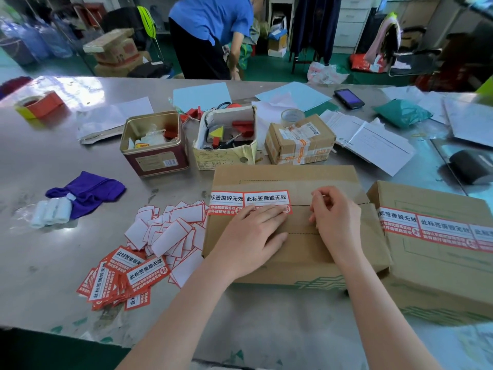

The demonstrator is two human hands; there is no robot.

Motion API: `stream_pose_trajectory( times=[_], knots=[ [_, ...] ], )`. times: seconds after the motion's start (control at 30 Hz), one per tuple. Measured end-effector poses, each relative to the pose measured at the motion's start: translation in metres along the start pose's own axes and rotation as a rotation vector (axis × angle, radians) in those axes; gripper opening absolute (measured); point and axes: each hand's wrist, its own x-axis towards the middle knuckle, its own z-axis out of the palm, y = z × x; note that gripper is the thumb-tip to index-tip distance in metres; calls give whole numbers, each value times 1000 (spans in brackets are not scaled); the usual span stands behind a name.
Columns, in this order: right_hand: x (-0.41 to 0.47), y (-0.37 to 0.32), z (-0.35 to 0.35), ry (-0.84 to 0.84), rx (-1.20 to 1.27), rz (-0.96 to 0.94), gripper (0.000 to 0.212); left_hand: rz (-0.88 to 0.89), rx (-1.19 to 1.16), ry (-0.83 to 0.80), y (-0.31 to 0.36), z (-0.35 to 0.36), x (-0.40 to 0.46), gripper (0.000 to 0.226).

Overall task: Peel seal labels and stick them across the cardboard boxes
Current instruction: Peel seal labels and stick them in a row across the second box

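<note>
Brown cardboard box [293,236] sits at centre frame on the grey metal bench [53,249], two red-and-white seal labels [250,202] stuck side by side across its top seam. Left hand [250,236] lies flat, fingers spread, pressing the second label's lower edge. Right hand [333,214] rests beside it with its grip pinched together, on what I cannot tell. Unpeeled labels [122,276] lie lower left beside white backing slips [170,231].

Beyond my grey metal surface [48,263], which shines with light at the upper left of the frame, I see a green floor [277,68], white drawers [352,22] at the upper right, stacked cartons [114,49] and blue water bottles [34,38] at the upper left.
</note>
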Motion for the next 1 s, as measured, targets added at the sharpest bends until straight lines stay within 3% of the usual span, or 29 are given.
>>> stream_pose_trajectory(
  times=[0.3,0.53,0.73,1.0],
  knots=[
    [-15,-24,23,-95,-97,-117,16,-158,72,103,-36,-17,-35,52],
    [-29,-57,69,-275,-117,-201,19,-393,80,147,-78,-30,-65,44],
    [-45,-93,117,-416,-161,-317,17,-728,-11,91,-129,-40,-107,38],
    [-82,-122,190,-693,-191,-362,21,-898,-38,-126,-183,-19,-153,33]
  ],
)
